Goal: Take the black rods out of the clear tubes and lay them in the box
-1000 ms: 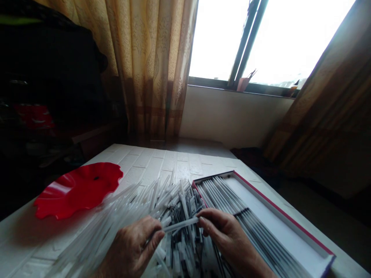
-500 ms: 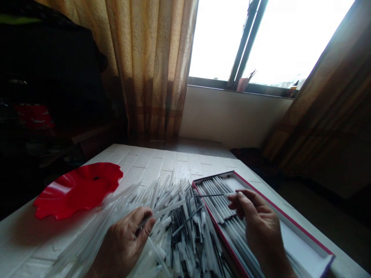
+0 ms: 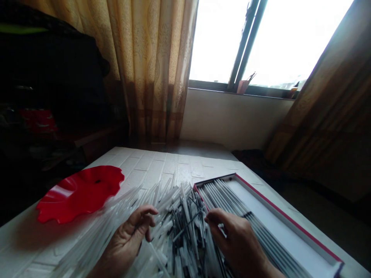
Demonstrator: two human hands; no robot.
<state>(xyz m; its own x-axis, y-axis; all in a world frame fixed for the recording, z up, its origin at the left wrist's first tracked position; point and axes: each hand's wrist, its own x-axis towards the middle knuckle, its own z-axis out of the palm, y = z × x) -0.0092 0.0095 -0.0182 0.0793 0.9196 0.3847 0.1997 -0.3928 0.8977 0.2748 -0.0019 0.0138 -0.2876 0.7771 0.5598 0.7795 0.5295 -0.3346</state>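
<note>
My left hand (image 3: 129,237) hovers over the heap of clear plastic tubes (image 3: 101,227), its fingers loosely curled and apart with no object visible between them. My right hand (image 3: 237,239) is at the near wall of the shallow box, thumb and fingertips pinched together. Whatever it may hold is hidden. Between the hands lies a tangle of thin dark rods (image 3: 189,220) mixed with clear pieces. Inside the red-edged box (image 3: 298,226), slim grey-and-white sticks (image 3: 222,195) lie side by side along the left part.
A red wavy-edged plate (image 3: 81,193) rests on the left of the white brick-patterned table (image 3: 142,164). Beyond the table are a tan curtain (image 3: 153,69) and a window. A pink cup (image 3: 242,87) with thin items stands on the sill.
My right hand has moved left and down from over the box, and its dark rod no longer shows. My left hand has loosened, with the clear tube gone from its fingers.
</note>
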